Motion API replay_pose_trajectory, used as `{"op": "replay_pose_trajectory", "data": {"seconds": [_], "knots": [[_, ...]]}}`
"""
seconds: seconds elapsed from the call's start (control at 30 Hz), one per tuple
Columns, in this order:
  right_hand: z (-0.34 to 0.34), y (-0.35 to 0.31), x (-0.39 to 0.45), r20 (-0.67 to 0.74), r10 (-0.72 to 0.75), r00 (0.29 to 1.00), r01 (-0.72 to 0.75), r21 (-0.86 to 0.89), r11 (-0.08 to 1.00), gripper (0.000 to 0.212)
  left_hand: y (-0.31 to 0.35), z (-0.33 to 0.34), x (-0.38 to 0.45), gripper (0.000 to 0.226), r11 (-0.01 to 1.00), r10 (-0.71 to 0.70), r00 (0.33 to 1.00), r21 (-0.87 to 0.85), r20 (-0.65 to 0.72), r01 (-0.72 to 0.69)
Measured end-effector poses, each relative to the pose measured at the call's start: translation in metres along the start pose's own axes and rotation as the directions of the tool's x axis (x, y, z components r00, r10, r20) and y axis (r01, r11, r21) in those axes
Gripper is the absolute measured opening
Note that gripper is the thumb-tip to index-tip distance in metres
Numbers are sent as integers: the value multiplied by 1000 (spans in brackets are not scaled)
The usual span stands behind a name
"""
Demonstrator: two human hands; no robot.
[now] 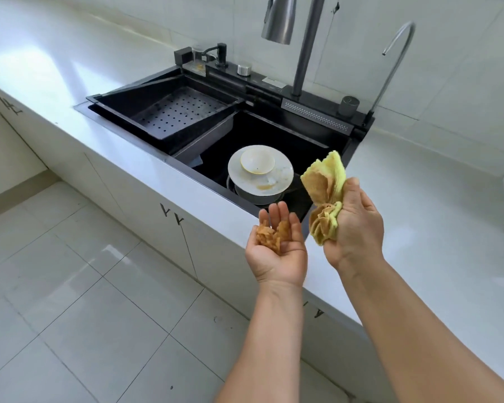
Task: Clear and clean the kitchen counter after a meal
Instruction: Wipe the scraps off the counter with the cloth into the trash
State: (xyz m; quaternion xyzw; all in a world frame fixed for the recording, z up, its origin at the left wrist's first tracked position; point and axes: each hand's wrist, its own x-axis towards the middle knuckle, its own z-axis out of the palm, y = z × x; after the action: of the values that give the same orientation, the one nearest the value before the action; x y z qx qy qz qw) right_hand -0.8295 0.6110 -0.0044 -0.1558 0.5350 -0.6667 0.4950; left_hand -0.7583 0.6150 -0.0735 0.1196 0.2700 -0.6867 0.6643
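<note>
The left hand (pixel 277 245) is held palm up in front of the counter (pixel 157 175), fingers pressed together and slightly cupped, with a small heap of brown food scraps (pixel 271 235) lying in the palm. The right hand (pixel 352 225) is closed in a fist around a yellow cloth (pixel 328 184); the fingers wrap the cloth's middle, so one stained bunch sticks up above the hand and another hangs below it. Both hands hover near the counter's front edge, just beside the black sink (pixel 245 132).

In the sink a dirty plate (pixel 274 181) sits on top of what looks like a pot, and a small bowl (pixel 256 160) rests on the plate. A perforated tray (pixel 181 112) spans the sink's left part. The white counter on both sides appears bare and wiped, apart from a white object at the far right edge that I cannot identify.

By my reading, the step in hand is getting rid of the crumbs gathered off the counter, with the dishes already moved into the sink. No bin is in view, so the next move calls for keeping the left palm level and cupped while carrying the scraps to wherever waste goes, so nothing drops on the floor (pixel 85 286). After that the soiled cloth likely needs rinsing under the tap (pixel 306 48)
</note>
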Motion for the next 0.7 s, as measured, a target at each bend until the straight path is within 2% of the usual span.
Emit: {"op": "replay_pose_trajectory", "data": {"seconds": [0.13,0.23,0.3,0.4,0.47,0.5,0.53,0.57,0.6,0.63,0.67,0.7], "knots": [[-25,-13,19,-139,82,987,-65,129,990,26,3,7,-12,36,998,59,998,16,1,-59],[-49,-19,30,-126,116,985,-90,195,977,21,6,5,-9,34,995,87,995,53,-44,-84],[-66,-22,33,-141,66,988,-41,177,983,19,6,6,-14,32,993,94,995,79,-40,-91],[-94,-24,41,-214,-81,974,95,55,994,15,3,6,-15,32,989,92,995,121,-42,-86],[-114,-19,49,-240,-178,954,143,-154,978,17,-1,9,-14,31,984,89,995,160,-41,-82],[-124,-14,53,-247,-214,945,130,-317,940,20,-3,11,-14,31,980,89,995,180,-40,-80],[-134,-8,58,-238,-249,939,95,-515,852,23,-4,13,-14,31,977,87,996,196,-34,-78],[-142,0,62,-191,-286,939,60,-727,684,28,-5,13,-13,31,974,93,995,210,-28,-85],[-148,8,64,-113,-307,945,46,-883,467,35,-3,14,-11,31,969,102,995,227,-19,-95],[-151,15,65,-24,-321,947,69,-959,273,39,-1,15,-10,31,965,110,994,242,-13,-104],[-150,19,65,48,-330,943,105,-982,154,42,2,17,-10,31,961,117,993,252,-10,-110],[-147,22,65,90,-318,944,128,-986,103,43,5,16,-9,31,959,125,992,259,-8,-119]]}}
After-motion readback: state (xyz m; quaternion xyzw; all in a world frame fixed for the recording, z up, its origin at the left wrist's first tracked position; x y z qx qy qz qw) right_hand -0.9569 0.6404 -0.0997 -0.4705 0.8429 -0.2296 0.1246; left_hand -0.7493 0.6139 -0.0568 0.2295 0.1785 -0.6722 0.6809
